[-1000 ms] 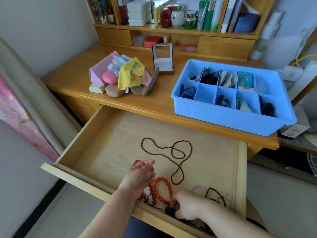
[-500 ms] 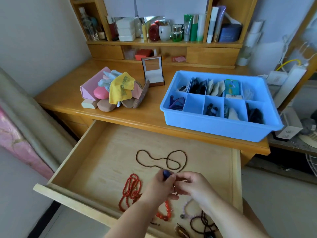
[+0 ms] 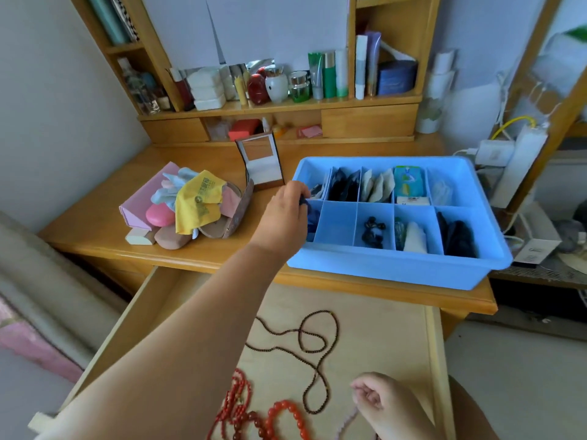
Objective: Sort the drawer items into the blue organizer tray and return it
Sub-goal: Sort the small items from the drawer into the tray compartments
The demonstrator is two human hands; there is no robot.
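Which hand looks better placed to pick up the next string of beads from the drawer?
The right hand, probably. It sits low in the drawer, pinching a pale bead strand beside the red bracelets. The left hand is stretched out at the blue organizer tray, holding a small dark blue item.

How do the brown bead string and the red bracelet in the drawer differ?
The brown bead string has tiny dark beads; the red bracelet has large bright ones. The string is long and sprawls in loose loops; the bracelet is a short, compact ring. Both lie untouched on the drawer floor.
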